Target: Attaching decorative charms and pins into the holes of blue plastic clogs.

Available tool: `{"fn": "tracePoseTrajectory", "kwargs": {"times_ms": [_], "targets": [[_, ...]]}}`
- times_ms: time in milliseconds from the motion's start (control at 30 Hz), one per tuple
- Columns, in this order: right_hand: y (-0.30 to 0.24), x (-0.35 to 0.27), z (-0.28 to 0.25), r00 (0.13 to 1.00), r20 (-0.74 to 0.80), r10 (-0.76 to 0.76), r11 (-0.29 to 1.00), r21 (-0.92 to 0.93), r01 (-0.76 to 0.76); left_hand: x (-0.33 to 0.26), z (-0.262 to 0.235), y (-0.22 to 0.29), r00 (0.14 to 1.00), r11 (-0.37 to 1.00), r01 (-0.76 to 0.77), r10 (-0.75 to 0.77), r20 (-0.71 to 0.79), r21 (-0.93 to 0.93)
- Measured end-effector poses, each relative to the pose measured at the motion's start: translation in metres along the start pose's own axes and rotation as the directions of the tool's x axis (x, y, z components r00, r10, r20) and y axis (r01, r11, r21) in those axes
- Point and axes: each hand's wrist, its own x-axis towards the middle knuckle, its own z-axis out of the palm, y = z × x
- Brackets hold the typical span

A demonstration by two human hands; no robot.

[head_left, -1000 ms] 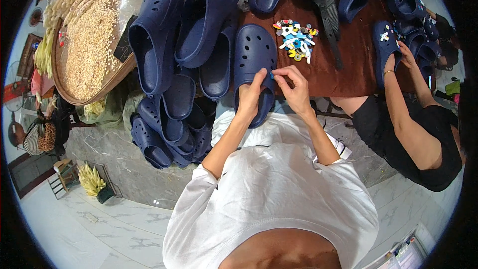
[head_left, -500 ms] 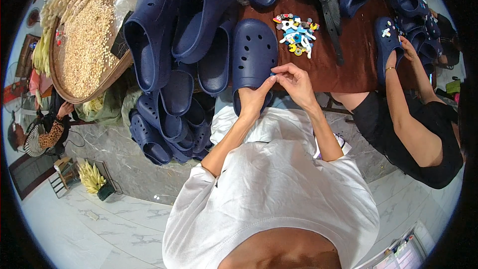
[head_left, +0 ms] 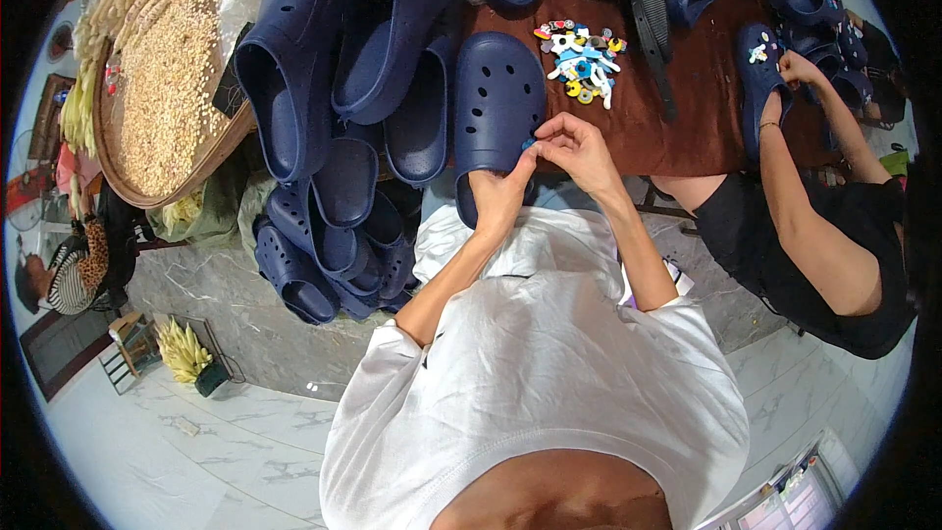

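A navy clog [head_left: 498, 79] with round vent holes lies toe away from me at the table edge. My left hand [head_left: 500, 198] grips it, fingers inside the foot opening and thumb outside near the right side. Against that side, my right hand [head_left: 581, 152] pinches a small blue shoe charm [head_left: 529, 143] between thumb and fingertip, close to the left thumb. The charm's shape is mostly hidden by the fingers. Beyond my right hand sits a pile of colourful shoe charms [head_left: 584, 64], white, blue, yellow and black.
Navy clogs [head_left: 294, 69] are heaped to the left and along the back of the brown-covered table [head_left: 697, 128]. A black strap [head_left: 653, 29] lies beyond the charms. At right, a co-worker handles another decorated clog [head_left: 758, 79]. A round tray of kernels [head_left: 162, 108] stands far left.
My hands stay at the clog's right side, and more of the blue charm shows at the fingertips. The co-worker's far hand has moved closer to their clog. The view has shifted slightly.
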Motion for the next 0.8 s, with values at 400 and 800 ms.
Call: {"fn": "tracePoseTrajectory", "kwargs": {"times_ms": [400,800], "targets": [[-0.007,0.004,-0.01,0.877,-0.247,-0.413,0.78,-0.592,0.2,-0.003,0.005,0.004,0.989,0.992,-0.064,0.078,-0.126,0.113],[0.006,0.041,-0.032,0.813,-0.2,-0.547,0.512,-0.848,0.136,0.007,0.0,-0.008,0.989,0.952,0.15,-0.147,0.03,-0.267]]}}
